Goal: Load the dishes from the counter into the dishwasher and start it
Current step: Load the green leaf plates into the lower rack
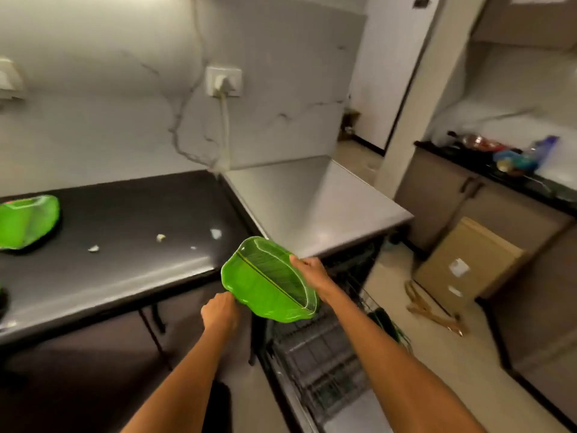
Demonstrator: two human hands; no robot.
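Above the pulled-out dishwasher rack (315, 354), a green leaf-shaped plate (268, 282) hangs in both hands, tilted so its far edge sits higher than the near one. The right hand (312, 273) pinches the plate's right rim, thumb on the upper face and fingers hidden underneath; the left hand (220, 314) curls round the near left edge, though exactly how its fingers lie under the rim cannot be told. The dishwasher (331, 389) stands open beneath the steel worktop (312, 195), and most of the wire rack looks bare; something dark and greenish shows at its right side, too blurred to name. So loading seems to be at an early or middle stage: this plate is on its way in but not yet seated between the tines. On the dark counter (125, 245) to the left, at least one more green plate (28, 221) waits near the frame's edge, well apart from the hands, along with a few pale scraps. Left to do, by this view: slot the held plate, fetch the rest from the counter, push in the rack, close the door and start the machine.
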